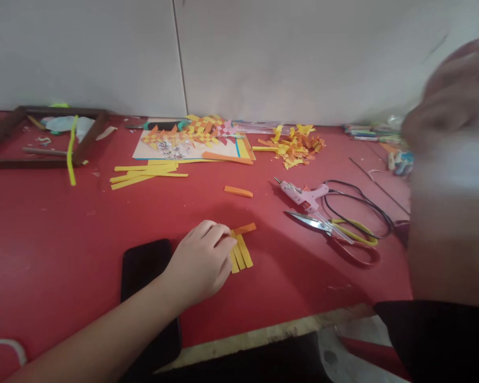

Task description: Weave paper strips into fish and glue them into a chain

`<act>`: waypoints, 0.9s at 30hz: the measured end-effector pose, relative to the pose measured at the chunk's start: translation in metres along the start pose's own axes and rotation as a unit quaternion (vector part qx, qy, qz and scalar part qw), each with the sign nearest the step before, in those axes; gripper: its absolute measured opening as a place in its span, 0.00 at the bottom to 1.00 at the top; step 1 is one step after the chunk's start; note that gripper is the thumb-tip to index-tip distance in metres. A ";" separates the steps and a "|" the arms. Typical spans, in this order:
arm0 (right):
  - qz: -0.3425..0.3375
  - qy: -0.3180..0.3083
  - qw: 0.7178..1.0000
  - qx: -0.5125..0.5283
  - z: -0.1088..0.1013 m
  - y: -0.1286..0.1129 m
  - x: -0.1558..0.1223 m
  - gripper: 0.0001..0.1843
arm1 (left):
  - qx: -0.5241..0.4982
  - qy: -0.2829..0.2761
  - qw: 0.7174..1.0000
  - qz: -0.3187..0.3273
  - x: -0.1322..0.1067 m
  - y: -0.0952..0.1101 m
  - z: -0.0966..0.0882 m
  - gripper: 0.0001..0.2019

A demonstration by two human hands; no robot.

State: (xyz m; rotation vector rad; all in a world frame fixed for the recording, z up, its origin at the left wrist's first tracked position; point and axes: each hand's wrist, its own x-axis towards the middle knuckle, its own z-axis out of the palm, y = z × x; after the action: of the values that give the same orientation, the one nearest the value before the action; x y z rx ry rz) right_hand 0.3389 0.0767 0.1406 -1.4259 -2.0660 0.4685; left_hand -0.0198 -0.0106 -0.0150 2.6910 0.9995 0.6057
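Note:
Curled fingers of my left hand [203, 260] press down on a small piece of woven paper strips [242, 252] on the red table. Several yellow strips fan out below the fingers, and an orange one crosses their top end; the rest is hidden under the hand. My right hand [459, 88] is raised close to the camera at the right edge, smeared by motion, so its fingers and anything in them cannot be made out. A loose orange paper strip [238, 191] lies beyond my left hand. A black phone [146, 266] rests partly beneath my left forearm.
Scissors [311, 221] and a pink glue gun [303, 197] with a black cord lie to the right. Behind are yellow strips [143, 174], woven paper pieces [203, 130] on a sheet, and a heap of paper scraps [299, 146]. A brown frame [93, 135] sits far left.

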 end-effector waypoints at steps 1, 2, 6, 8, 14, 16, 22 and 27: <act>0.013 -0.008 0.990 0.138 0.015 -0.007 -0.005 0.38 | 0.000 0.005 1.000 0.002 0.000 0.000 0.001 0.13; 0.046 -0.062 0.967 0.243 0.032 -0.016 -0.009 0.34 | 0.000 0.016 1.000 0.000 -0.001 0.000 0.001 0.13; 0.153 -0.310 0.830 0.437 0.104 -0.053 -0.023 0.15 | -0.064 0.097 0.992 -0.056 -0.002 0.005 -0.003 0.20; 0.144 -0.267 0.795 0.525 0.129 -0.071 -0.024 0.15 | -0.172 0.084 0.976 -0.106 0.001 0.011 -0.011 0.25; 0.114 -0.088 0.782 0.606 0.152 -0.103 -0.003 0.17 | -0.600 -0.153 0.763 -0.183 0.030 0.033 -0.040 0.32; 0.099 -0.022 0.816 0.569 0.151 -0.092 0.008 0.16 | -0.664 -0.138 0.708 -0.197 0.039 0.033 -0.047 0.14; 0.079 0.170 0.964 0.187 0.159 -0.015 0.020 0.10 | -0.672 0.123 0.676 -0.276 0.047 0.006 -0.060 0.13; 0.023 0.168 0.984 -0.054 0.164 -0.008 -0.001 0.04 | -0.411 0.225 0.836 -0.285 0.044 -0.019 -0.056 0.05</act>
State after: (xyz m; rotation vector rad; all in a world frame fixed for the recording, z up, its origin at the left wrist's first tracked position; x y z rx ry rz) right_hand 0.2293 0.0786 0.0188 -1.5012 -1.8130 0.1217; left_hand -0.0262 0.0354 0.0424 1.4310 1.1951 1.2061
